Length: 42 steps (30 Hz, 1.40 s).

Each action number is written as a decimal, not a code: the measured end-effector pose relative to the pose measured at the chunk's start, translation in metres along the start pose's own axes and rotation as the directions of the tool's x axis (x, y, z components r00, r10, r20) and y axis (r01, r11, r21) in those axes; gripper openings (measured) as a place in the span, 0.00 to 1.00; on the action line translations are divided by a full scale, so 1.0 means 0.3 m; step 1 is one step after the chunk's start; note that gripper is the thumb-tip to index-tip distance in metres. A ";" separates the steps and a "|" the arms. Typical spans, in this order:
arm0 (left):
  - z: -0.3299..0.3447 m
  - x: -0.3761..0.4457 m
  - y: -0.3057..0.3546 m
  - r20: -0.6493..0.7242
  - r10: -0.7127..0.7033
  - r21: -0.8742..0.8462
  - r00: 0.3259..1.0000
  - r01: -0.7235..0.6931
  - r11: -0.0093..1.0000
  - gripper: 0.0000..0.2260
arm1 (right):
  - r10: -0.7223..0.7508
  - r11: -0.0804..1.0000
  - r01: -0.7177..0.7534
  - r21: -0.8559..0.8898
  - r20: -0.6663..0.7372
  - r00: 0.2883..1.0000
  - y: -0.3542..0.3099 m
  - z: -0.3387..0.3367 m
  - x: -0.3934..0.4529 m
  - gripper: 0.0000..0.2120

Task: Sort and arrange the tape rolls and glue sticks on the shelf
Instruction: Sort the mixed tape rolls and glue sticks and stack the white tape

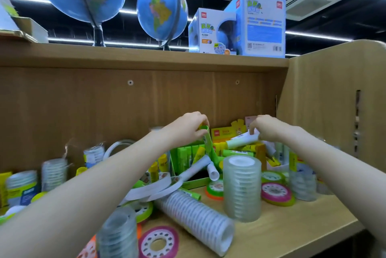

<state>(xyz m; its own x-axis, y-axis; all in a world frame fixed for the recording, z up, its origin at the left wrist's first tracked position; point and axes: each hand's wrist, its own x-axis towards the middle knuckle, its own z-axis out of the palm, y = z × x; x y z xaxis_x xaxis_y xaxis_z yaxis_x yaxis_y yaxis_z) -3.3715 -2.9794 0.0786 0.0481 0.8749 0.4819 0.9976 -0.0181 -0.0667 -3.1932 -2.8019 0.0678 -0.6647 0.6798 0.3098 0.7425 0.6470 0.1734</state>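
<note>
Two "GLOBE"-labelled boxes (240, 28) above shelf (146, 57)

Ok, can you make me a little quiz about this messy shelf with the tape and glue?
1. True or false: the left hand grips a green glue stick.
2. What does the right hand hold: A) a globe, B) a white tube, C) a pink tape ring?
3. Does the clear tape stack beside the green box stand up or lie down?

Key: 1 true. 2 B. 3 It stands up; another clear stack lies down in front of it.
</note>
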 end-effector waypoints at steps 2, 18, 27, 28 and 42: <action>0.007 0.007 0.009 -0.039 0.010 -0.025 0.999 -0.011 1.000 0.11 | 0.027 1.000 -0.027 0.004 -0.001 1.000 0.019 0.000 0.006 0.14; 0.015 0.009 0.047 -0.163 -0.197 -0.545 0.967 0.078 0.834 0.04 | -0.398 0.604 0.264 0.752 -0.003 0.917 -0.147 -0.095 -0.063 0.21; 0.007 -0.124 -0.077 0.385 -0.093 -0.370 0.918 0.246 0.896 0.05 | -0.384 0.903 0.365 0.225 0.045 0.922 -0.240 -0.076 -0.001 0.21; 0.007 -0.128 -0.087 0.411 -0.085 -0.281 0.908 0.215 0.935 0.06 | -0.383 0.912 0.362 0.196 0.084 0.920 -0.249 -0.075 -0.004 0.21; 0.045 -0.110 -0.115 0.173 -0.028 0.368 0.984 -0.039 0.929 0.12 | -0.374 0.903 0.323 0.283 0.149 0.915 -0.322 -0.032 0.031 0.12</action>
<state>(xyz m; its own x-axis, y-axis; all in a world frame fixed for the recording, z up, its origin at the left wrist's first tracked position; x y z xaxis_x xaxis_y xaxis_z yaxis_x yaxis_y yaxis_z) -3.4082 -3.0010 0.0532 0.0110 0.9457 0.3249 0.9066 0.1277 -0.4022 -3.2702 -2.8613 0.0630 -0.8985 0.4317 0.0792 0.4324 0.9016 -0.0084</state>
